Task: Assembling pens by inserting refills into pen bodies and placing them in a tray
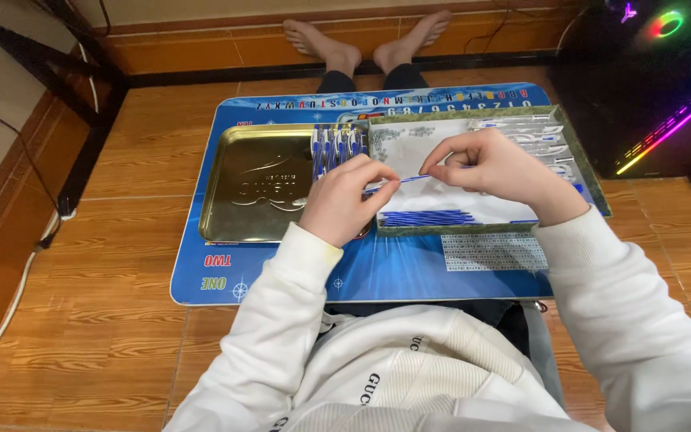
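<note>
Both hands pinch one thin blue pen refill (397, 181) between them, just above the middle of the frame. The left hand (344, 198) holds its near end between thumb and forefinger, the other fingers curled in, so that grip is clenched on the refill. The right hand (493, 168) closes its fingertips on the far end, near the centre of the frame, so that grip is grasping the same refill. The refill lies almost level, tilted a little upward toward the right hand, and hangs over the left edge of a shallow box (393, 230) lined with white paper.

Inside the box, toward the lower edge, lies a bundle of blue refills (429, 217), side by side and running left to right. In the upper right corner of the box lie several clear pen barrels (533, 132); their details are too small to tell.

Left of the box, touching it, lies a gold metal tray (241, 188) with an embossed lid-like face. At the tray's upper right corner a row of blue pens (336, 148) lies packed together, pointing up and down in the frame.

Box and tray both lie on a blue mat (409, 276), which is spread on a brown tiled floor (81, 320). White sleeves (641, 320) fill the lower part of the frame. Bare feet (365, 40) show at the top centre. A dark computer case (641, 80) with coloured lights stands at the upper right.
</note>
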